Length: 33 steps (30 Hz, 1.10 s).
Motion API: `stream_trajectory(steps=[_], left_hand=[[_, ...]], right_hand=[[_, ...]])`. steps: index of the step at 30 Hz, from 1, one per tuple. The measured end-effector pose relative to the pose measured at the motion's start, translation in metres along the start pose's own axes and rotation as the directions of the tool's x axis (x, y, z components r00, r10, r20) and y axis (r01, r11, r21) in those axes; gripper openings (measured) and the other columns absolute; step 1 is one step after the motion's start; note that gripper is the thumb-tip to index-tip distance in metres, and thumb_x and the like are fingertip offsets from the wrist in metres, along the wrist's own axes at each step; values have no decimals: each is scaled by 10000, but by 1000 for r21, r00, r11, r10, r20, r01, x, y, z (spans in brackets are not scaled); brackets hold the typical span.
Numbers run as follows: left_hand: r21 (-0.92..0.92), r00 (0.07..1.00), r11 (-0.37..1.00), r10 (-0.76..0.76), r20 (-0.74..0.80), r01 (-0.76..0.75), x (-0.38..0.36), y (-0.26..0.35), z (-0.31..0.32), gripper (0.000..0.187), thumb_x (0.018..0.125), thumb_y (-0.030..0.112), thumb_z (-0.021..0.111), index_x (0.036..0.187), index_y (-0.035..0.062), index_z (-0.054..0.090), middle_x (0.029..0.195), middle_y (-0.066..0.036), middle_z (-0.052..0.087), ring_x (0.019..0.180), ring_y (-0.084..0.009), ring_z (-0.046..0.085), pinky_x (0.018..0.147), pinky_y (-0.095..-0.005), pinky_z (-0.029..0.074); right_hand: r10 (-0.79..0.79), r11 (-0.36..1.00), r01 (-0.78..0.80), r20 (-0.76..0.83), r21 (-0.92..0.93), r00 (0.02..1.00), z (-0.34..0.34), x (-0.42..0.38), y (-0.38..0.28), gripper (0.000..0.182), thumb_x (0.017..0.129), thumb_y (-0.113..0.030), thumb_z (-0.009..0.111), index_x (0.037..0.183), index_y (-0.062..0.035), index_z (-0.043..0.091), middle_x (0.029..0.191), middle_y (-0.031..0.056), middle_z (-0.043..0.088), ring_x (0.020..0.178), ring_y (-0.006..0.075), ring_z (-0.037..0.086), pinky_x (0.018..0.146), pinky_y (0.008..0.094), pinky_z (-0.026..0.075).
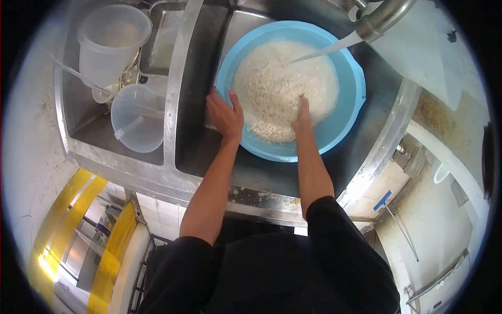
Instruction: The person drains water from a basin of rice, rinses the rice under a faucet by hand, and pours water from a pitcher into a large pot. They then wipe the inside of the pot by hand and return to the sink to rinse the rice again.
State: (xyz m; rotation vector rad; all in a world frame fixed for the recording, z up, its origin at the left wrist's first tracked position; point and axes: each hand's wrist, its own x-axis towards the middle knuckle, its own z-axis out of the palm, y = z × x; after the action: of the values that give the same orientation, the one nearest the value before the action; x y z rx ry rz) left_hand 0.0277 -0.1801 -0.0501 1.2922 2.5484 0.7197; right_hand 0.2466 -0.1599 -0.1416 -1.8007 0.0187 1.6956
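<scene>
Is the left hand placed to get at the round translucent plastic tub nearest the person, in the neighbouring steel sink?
Probably yes: the left hand is at the rim of the round light-blue plastic basin, and only the raised steel divider seems to stand between it and the tub.

Two bare hands [226, 116] [303, 118] at the centre; one round light-blue plastic basin [342, 123] and one heap of wet whitish grains [269, 97], upper centre; one curved silver metal tap [384, 20] with one stream of water [334, 46], upper right; two steel sink compartments [91, 125] [201, 154], upper left and centre; two large translucent plastic containers [102, 60] [137, 125], upper left; one blue-headed pole tool [383, 200], lower right
</scene>
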Motion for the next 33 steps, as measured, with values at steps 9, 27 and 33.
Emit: stream_trajectory(steps=[9,27,33], left_hand=[[-21,998,999,-31,60,33,0,5,-1,514,961,339,494,1236,-92,436,1123,-258,511,1056,-425,524,895,-472,423],[-41,999,999,-22,27,24,0,1,6,499,965,347,479,1216,-83,438,1100,-253,501,1040,-430,509,862,-491,425],[-48,999,998,-45,23,46,1,5,4,543,979,365,457,1252,-102,411,1103,-273,497,1032,-440,520,882,-484,420]], right_hand=[[-314,898,341,136,-280,939,50,-1,-82,540,922,-396,575,1320,-37,503,1254,116,571,1177,244,505,1017,322,367],[-23,905,27,-13,424,1000,49,10,-6,712,929,-599,271,1453,-126,363,1468,112,410,1329,345,402,1070,581,319],[-533,666,580,245,-469,810,65,17,-61,755,828,-517,633,1376,-36,437,1368,202,474,1278,358,433,1055,571,330]])
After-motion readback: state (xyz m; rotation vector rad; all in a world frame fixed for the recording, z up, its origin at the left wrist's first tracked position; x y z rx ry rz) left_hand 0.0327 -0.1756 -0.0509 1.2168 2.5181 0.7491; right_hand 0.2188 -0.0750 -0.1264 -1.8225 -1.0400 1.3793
